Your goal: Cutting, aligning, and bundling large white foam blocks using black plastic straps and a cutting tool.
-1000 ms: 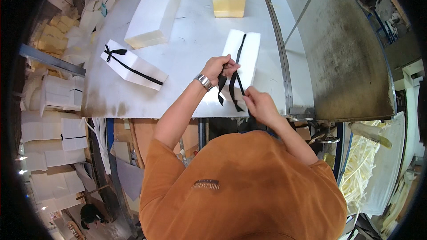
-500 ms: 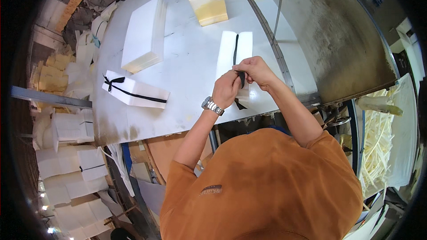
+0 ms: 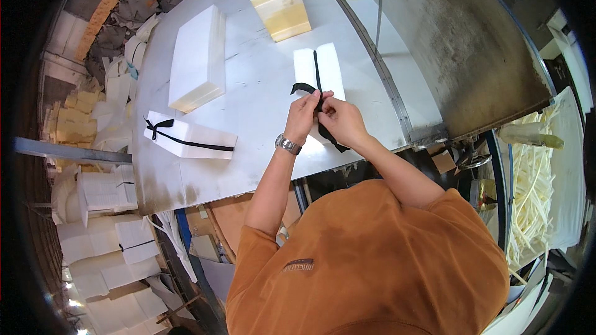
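Note:
A white foam-like stack (image 3: 332, 65) lies on the metal table in front of me, with a black strap (image 3: 318, 68) running lengthwise over its top. Both my hands meet over the stack's near half. My left hand (image 3: 303, 116) is closed on the strap, and one loose end sticks out to its left. My right hand (image 3: 343, 121) pinches the strap right beside it, while another end trails below toward the table edge. The exact crossing of the strap is hidden by my fingers. At the left, a second white bundle (image 3: 202, 133) is bound with a black strap tied in a bow.
A tall white stack (image 3: 195, 56) stands on the metal table (image 3: 254, 96), and a white and yellowish stack (image 3: 279, 9) sits farther back. A metal rail (image 3: 372, 49) curves along the right beside a stained panel (image 3: 472, 49). White bundles (image 3: 105, 236) fill the lower left; pale strips (image 3: 531, 192) heap at right.
My right hand has dropped lower and closer to my left hand. A loose strap end now shows out to the left of the stack. The view has shifted slightly.

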The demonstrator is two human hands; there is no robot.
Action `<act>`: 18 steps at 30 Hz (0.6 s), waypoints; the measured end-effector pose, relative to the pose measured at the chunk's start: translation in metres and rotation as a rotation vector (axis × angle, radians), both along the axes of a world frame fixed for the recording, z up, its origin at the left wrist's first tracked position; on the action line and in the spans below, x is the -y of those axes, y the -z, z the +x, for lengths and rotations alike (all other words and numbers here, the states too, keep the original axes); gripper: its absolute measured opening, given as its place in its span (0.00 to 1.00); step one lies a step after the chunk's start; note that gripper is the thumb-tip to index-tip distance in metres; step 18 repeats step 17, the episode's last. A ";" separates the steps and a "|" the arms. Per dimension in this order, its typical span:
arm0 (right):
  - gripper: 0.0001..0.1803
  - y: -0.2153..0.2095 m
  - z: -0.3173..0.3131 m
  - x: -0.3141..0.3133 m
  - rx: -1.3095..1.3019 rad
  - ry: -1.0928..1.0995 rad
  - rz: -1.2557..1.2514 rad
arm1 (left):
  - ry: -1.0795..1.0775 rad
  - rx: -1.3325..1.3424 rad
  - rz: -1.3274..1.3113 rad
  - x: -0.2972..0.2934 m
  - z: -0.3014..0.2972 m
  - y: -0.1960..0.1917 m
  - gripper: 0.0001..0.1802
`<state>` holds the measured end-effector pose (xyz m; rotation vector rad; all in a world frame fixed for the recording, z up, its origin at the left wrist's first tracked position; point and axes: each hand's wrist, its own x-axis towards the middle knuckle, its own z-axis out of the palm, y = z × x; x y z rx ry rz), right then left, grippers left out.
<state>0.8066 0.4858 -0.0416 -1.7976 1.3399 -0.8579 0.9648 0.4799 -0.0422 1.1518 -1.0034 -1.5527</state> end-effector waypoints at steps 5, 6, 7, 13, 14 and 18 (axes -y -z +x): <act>0.08 -0.030 -0.016 0.013 0.346 -0.159 0.406 | -0.182 0.689 -0.450 -0.005 0.018 0.037 0.20; 0.07 -0.030 -0.021 0.020 0.237 -0.116 0.277 | -0.122 0.681 -0.416 -0.007 0.010 0.032 0.24; 0.08 -0.026 -0.030 0.028 0.211 -0.094 0.219 | -0.130 0.525 -0.306 -0.010 -0.004 0.017 0.24; 0.08 -0.008 -0.017 0.039 0.075 -0.114 -0.007 | -0.252 0.243 -0.313 -0.023 0.004 0.014 0.21; 0.08 -0.006 -0.018 0.041 0.071 -0.108 -0.013 | -0.209 0.218 -0.337 -0.023 0.003 0.012 0.20; 0.08 -0.002 -0.027 0.050 0.008 -0.123 -0.040 | -0.071 0.735 -0.353 -0.019 0.013 -0.008 0.17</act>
